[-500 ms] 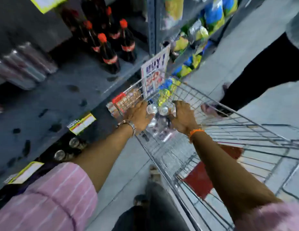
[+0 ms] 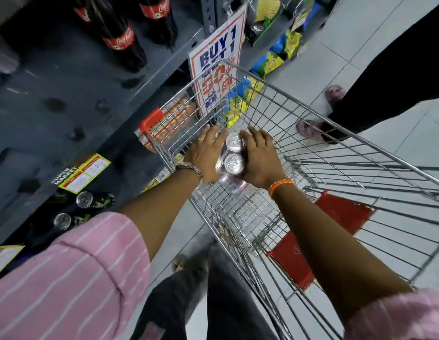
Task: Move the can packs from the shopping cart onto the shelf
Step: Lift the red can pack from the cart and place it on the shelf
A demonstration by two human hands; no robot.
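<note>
A shrink-wrapped can pack [image 2: 234, 155] with silver tops stands inside the wire shopping cart [image 2: 311, 148], near its front left corner. My left hand [image 2: 206, 153] presses against the pack's left side and my right hand [image 2: 258, 157] against its right side, so both hands clasp it between them. The pack's lower cans are partly hidden by my hands. The dark grey shelf [image 2: 66, 94] runs along the left, its near part bare.
Cola bottles [image 2: 120, 38] stand at the back of the shelf. Loose cans [image 2: 83, 200] lie on the lower shelf. A "BUY 1" sign [image 2: 218, 57] hangs by the cart's front. Another person's legs and sandals [image 2: 336, 114] stand right of the cart. The cart's red flap [image 2: 343, 212] is near me.
The view has dropped closer to the cart. Both hands have closed in lower around the can pack's sides.
</note>
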